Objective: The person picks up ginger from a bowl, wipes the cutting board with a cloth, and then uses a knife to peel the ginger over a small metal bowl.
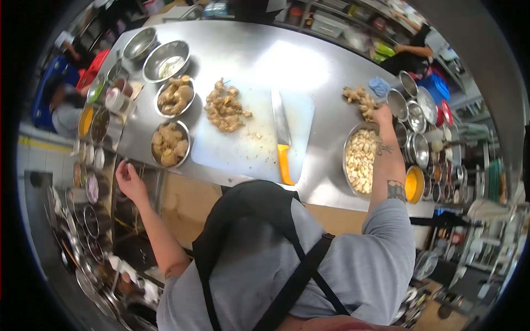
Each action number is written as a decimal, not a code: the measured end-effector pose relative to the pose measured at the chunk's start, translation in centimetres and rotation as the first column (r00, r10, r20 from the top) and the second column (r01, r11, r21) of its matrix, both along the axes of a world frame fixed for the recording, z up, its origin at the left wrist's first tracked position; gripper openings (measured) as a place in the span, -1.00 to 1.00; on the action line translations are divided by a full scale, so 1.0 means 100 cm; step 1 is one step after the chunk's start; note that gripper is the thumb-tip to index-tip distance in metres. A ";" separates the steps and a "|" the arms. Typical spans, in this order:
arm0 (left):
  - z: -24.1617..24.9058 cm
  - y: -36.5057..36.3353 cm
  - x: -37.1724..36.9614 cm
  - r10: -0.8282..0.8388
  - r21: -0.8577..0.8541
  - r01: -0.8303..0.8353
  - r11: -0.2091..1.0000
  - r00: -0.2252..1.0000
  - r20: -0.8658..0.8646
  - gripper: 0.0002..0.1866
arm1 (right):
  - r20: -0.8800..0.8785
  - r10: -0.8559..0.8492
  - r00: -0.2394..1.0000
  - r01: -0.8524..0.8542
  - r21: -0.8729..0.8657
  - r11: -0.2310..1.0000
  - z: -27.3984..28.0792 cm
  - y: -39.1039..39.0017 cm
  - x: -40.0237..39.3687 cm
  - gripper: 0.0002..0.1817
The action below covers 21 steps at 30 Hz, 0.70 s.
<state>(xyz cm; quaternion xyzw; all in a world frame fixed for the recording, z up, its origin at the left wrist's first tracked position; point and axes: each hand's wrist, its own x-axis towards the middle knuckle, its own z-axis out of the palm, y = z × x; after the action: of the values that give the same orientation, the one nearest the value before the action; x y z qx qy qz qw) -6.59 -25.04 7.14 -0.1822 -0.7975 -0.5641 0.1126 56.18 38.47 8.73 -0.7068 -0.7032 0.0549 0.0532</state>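
Note:
My right hand (382,115) reaches to the far right of the steel table, fingers closed on a knobbly ginger root (366,105); the fingertips are partly hidden. Another piece of ginger (353,94) lies against it. Below that forearm stands a steel bowl of peeled garlic cloves (361,160). My left hand (129,181) hangs off the table's front left edge, fingers loosely curled and apart, holding nothing. On the white cutting board (254,157) lie a pile of ginger (226,107) and a knife with a yellow handle (284,163).
Two steel bowls of ginger pieces (175,96) (169,144) stand left of the board. Behind them is a larger bowl (167,60) with something pale inside. A blue cloth (379,86) and several steel bowls (417,116) crowd the right end. Other people work beyond the table.

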 end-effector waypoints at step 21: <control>0.013 0.107 0.145 -0.441 -0.041 0.463 0.885 0.864 0.245 -0.77 | -0.728 -0.103 0.678 0.071 -0.075 0.995 -0.044 0.048 0.019 -0.42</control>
<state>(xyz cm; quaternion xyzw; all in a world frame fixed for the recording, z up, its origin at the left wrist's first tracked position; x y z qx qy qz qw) 7.93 -14.38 8.41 -0.3031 -0.7667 -0.5520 -0.1246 58.10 43.24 4.33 -0.6600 -0.5879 0.3436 0.3173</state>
